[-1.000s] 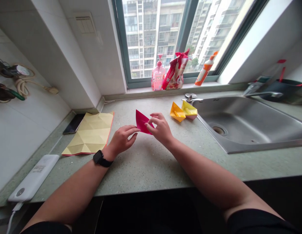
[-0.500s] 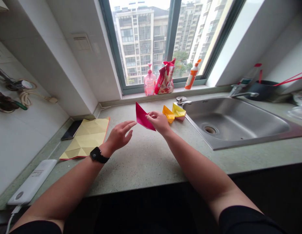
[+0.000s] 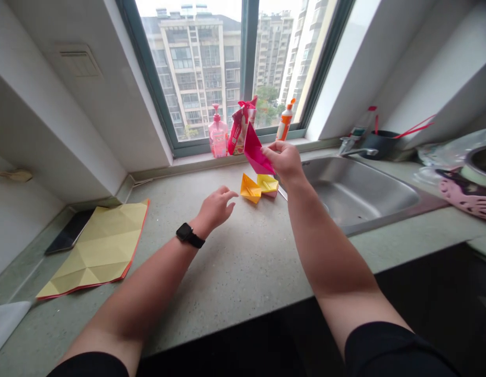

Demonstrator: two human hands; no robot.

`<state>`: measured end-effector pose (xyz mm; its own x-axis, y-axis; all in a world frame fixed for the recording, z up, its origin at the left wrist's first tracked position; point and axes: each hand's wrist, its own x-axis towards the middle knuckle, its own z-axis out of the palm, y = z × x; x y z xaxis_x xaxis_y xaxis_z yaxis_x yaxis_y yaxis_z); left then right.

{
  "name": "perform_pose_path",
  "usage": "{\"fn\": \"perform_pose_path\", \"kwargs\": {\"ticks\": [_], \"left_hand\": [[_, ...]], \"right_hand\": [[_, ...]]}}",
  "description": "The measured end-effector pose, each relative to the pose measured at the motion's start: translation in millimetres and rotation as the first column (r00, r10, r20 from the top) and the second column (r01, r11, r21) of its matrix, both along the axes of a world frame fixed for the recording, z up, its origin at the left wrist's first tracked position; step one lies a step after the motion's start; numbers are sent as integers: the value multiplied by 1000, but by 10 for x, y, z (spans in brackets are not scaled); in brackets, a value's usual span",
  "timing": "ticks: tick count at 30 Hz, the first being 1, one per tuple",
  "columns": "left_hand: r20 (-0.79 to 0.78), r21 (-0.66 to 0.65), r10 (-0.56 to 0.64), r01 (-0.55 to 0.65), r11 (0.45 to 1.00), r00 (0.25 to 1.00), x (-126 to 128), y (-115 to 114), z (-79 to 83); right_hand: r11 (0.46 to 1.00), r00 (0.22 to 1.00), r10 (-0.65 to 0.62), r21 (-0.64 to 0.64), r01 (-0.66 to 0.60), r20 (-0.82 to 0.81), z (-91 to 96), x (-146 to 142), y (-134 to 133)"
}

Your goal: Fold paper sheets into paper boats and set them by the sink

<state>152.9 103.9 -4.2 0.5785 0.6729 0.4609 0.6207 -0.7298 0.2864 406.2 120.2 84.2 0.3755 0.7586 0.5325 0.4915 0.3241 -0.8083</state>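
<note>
Between the thumb and fingers of my right hand [image 3: 284, 161] is a magenta folded-paper boat [image 3: 257, 153], raised above the back of the counter. Below it stand an orange paper boat [image 3: 250, 189] and a yellow paper boat [image 3: 267, 183] with a pinkish underside, side by side near the sink. My left hand [image 3: 216, 208] hovers over the counter just left of the orange boat, fingers apart and holding nothing. A black watch is on the left wrist.
Creased yellow paper sheets [image 3: 105, 246] lie on the left of the counter [image 3: 227, 277], beside a dark phone [image 3: 70, 232]. A steel sink [image 3: 368, 186] is at right. A pump bottle [image 3: 218, 137], a red bag [image 3: 238, 128] and an orange-white bottle [image 3: 284, 123] line the windowsill.
My right hand has lifted the magenta paper boat up and to the right, above the other boats. My left hand has moved right, towards the orange boat. The view has turned right.
</note>
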Motion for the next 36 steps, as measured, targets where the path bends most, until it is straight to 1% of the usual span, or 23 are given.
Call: {"fn": "perform_pose_path", "kwargs": {"ticks": [3, 6, 9, 12, 16, 22, 24, 26, 28, 30, 33, 36], "left_hand": [[-65, -63, 60, -64, 996, 996, 237, 226, -112], [-54, -66, 65, -69, 995, 996, 390, 407, -263], [-11, -68, 79, -79, 995, 997, 490, 522, -415], [12, -83, 79, -77, 993, 997, 554, 576, -503], [46, -70, 46, -42, 997, 998, 565, 589, -504], [134, -20, 42, -40, 999, 990, 510, 598, -460], [145, -2, 14, -13, 1000, 989, 506, 606, -460], [145, 23, -40, 37, 999, 989, 508, 614, -462], [130, 43, -95, 90, 995, 987, 510, 614, -461], [100, 43, -122, 118, 992, 987, 510, 607, -457], [52, 3, -119, 119, 993, 992, 511, 586, -452], [24, -42, -118, 119, 992, 993, 516, 572, -454]], "right_hand": [[999, 999, -25, -40, 26, 22, 15, 134, 63], [992, 998, -14, -121, 21, 57, -19, 178, 112], [975, 997, 27, -223, -10, 71, -86, 181, 183], [945, 993, 66, -325, -29, 101, -152, 185, 268], [882, 987, 100, -470, -29, 128, -189, 186, 317], [792, 971, 110, -608, 44, 213, -168, 154, 292], [760, 968, 123, -648, 50, 220, -176, 158, 299], [737, 969, 133, -675, 43, 208, -198, 172, 314], [724, 971, 146, -689, 25, 189, -225, 188, 327], [718, 969, 169, -696, 3, 179, -249, 195, 334], [718, 962, 194, -696, -7, 190, -260, 191, 325], [722, 956, 192, -692, 14, 220, -249, 184, 304]]}}
